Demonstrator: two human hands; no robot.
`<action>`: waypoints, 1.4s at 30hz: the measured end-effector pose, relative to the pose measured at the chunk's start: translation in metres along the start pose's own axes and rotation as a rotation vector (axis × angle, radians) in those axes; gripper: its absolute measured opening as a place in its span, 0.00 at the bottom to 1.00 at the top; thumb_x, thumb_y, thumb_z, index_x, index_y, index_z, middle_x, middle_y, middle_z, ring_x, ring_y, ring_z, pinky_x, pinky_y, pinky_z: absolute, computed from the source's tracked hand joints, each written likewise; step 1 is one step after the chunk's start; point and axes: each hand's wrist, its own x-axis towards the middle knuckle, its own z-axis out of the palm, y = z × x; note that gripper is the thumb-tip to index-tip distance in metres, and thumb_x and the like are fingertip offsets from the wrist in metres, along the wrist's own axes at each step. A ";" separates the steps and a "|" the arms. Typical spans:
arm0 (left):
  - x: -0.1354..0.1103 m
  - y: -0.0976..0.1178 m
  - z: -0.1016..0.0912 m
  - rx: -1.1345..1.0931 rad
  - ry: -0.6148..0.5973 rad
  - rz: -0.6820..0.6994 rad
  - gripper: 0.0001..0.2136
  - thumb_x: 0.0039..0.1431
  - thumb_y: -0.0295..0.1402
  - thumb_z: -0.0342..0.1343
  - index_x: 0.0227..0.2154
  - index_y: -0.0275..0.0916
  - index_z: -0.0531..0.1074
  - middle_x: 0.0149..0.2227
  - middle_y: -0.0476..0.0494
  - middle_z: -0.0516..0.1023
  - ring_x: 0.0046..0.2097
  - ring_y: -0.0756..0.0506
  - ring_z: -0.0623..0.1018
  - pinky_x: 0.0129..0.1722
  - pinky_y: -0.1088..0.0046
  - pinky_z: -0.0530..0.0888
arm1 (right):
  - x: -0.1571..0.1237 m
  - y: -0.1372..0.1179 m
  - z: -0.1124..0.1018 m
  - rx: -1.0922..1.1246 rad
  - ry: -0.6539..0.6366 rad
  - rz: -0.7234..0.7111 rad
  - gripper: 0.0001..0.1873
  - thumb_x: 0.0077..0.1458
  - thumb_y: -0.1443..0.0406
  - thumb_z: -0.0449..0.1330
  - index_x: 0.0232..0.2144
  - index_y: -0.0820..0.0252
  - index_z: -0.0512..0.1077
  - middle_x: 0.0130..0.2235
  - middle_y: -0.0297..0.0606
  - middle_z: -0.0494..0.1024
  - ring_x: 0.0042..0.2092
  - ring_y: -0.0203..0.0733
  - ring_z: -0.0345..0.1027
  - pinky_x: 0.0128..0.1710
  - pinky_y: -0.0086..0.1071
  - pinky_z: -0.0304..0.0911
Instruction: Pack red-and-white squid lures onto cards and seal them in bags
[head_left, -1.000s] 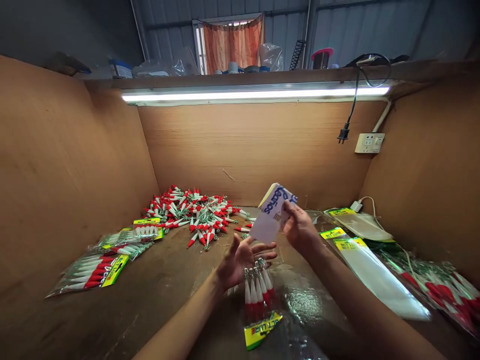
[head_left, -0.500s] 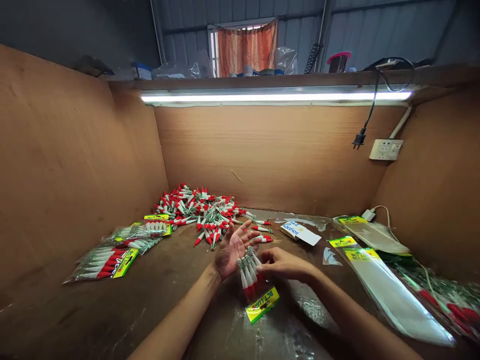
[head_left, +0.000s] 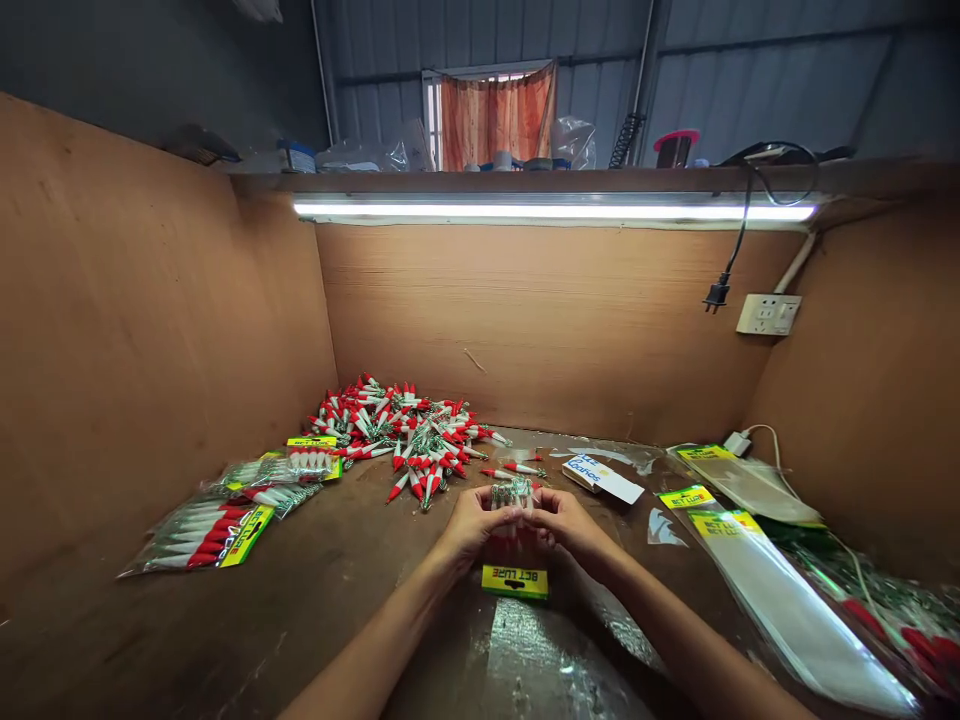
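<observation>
Both hands hold a clear bag of red-and-white fishing lures [head_left: 513, 492] in front of me, hooks pointing away. Its yellow-green header card [head_left: 515, 582] hangs toward me, below the fingers. My left hand [head_left: 471, 522] is closed on the bag's left side, the thumb across the front. From the right, my right hand [head_left: 568, 526] pinches the other side, and the two thumbs nearly meet. Fingers cover much of the lure bodies. Just beyond the hands, a few loose lures [head_left: 523, 469] lie on the brown table [head_left: 360, 620].
A heap of loose lures [head_left: 405, 430] is at the back left. Filled lure bags [head_left: 214, 530] lie at the left. Flat clear bags [head_left: 787, 610] with yellow headers are at the right, near a small white card box [head_left: 600, 475]. A black plug [head_left: 718, 292] hangs at the back right.
My left hand, spread open before, has closed on the lure bag. The bag has turned straighter and shifted slightly away from me, with both hands now gripping its sides.
</observation>
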 end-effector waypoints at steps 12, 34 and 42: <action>0.002 -0.004 -0.005 0.171 -0.018 -0.034 0.22 0.37 0.44 0.74 0.29 0.30 0.79 0.26 0.45 0.78 0.25 0.50 0.72 0.25 0.78 0.64 | -0.004 -0.009 0.000 0.018 -0.005 -0.062 0.10 0.46 0.60 0.63 0.30 0.62 0.73 0.27 0.31 0.73 0.26 0.33 0.58 0.25 0.26 0.50; 0.002 -0.016 0.000 0.166 0.040 -0.032 0.21 0.39 0.41 0.73 0.34 0.32 0.78 0.30 0.42 0.81 0.29 0.46 0.77 0.30 0.75 0.69 | 0.000 -0.020 -0.026 -0.055 0.081 -0.068 0.29 0.48 0.49 0.66 0.49 0.60 0.74 0.42 0.41 0.77 0.39 0.41 0.68 0.36 0.31 0.61; 0.000 -0.005 0.011 0.116 -0.055 -0.006 0.25 0.42 0.44 0.72 0.41 0.31 0.79 0.37 0.39 0.82 0.34 0.44 0.78 0.36 0.72 0.71 | 0.006 -0.019 -0.035 0.019 0.167 -0.143 0.20 0.44 0.51 0.69 0.27 0.64 0.74 0.25 0.31 0.71 0.27 0.33 0.58 0.30 0.30 0.55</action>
